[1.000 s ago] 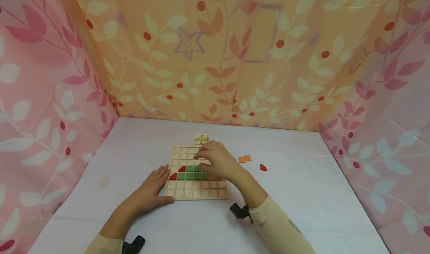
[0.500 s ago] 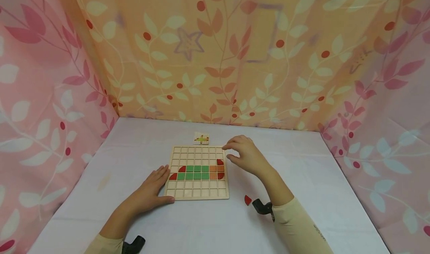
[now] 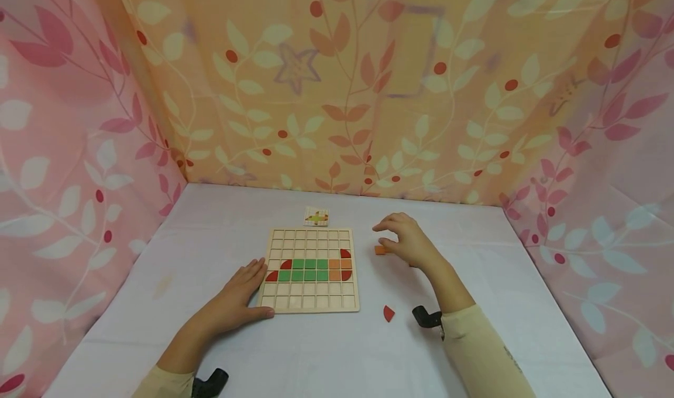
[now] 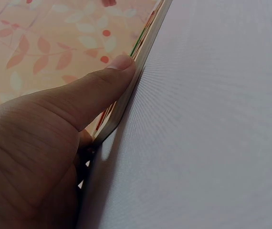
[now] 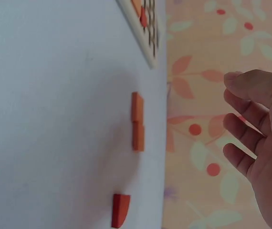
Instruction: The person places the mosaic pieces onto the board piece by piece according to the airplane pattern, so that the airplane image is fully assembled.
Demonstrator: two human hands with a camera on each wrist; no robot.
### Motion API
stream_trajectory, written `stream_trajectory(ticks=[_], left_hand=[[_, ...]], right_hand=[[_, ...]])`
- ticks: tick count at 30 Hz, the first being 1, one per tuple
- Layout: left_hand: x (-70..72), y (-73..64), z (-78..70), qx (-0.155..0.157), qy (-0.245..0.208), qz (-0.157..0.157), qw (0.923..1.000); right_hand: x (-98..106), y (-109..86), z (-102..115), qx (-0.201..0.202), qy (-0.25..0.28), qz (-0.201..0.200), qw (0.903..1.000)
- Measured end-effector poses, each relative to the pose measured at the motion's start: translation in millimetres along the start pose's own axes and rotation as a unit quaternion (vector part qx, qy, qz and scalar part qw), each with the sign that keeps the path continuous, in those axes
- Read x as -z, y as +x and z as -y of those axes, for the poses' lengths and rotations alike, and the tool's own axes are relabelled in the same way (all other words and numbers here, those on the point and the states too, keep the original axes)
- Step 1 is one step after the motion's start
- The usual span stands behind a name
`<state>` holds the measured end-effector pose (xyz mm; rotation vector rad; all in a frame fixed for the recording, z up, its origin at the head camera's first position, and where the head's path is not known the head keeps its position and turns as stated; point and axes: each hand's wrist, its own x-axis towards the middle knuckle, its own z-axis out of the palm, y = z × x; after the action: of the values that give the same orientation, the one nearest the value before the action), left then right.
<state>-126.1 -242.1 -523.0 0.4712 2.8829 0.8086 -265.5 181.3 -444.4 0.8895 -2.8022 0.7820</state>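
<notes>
A gridded wooden board (image 3: pixel 309 302) lies on the white table. Green square tiles (image 3: pixel 310 275) fill its middle, with orange squares (image 3: pixel 334 275) to their right and red quarter-circle tiles (image 3: pixel 344 253) at both ends. My left hand (image 3: pixel 237 299) rests along the board's left edge, fingers straight, thumb on the near corner. Right of the board hovers my right hand (image 3: pixel 409 243), fingers loosely bent and holding nothing. Below it lie two loose orange squares (image 5: pixel 138 119), touching; in the head view the hand partly hides them. A loose red quarter-circle (image 5: pixel 120 210) lies near them.
Behind the board lies a small pattern card (image 3: pixel 316 217). Another red quarter-circle (image 3: pixel 388 313) is on the table right of the board's near corner. Floral curtains (image 3: pixel 347 93) enclose the table's back and sides.
My right hand has moved off the board to the right, over the loose orange squares. A red quarter-circle now shows near the board's front right, where the arm was. The left hand has stayed put.
</notes>
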Motion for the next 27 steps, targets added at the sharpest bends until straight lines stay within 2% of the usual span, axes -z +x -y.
stream_trajectory(ticks=[13,22,27], left_hand=[[-1.2,0.7,1.2,0.002,0.002,-0.001,1.0000],[1.3,0.1,-2.1,0.003,-0.003,0.000,1.0000],[1.8,-0.5,-2.6,0.006,0.002,0.002,1.0000]], right_hand=[[-19,5.1,-37,-0.045,0.032,0.057,0.9969],[-32,8.2,-49,0.000,0.010,0.080,0.9968],[-35,7.9,-51,-0.005,0.002,0.098,0.9952]])
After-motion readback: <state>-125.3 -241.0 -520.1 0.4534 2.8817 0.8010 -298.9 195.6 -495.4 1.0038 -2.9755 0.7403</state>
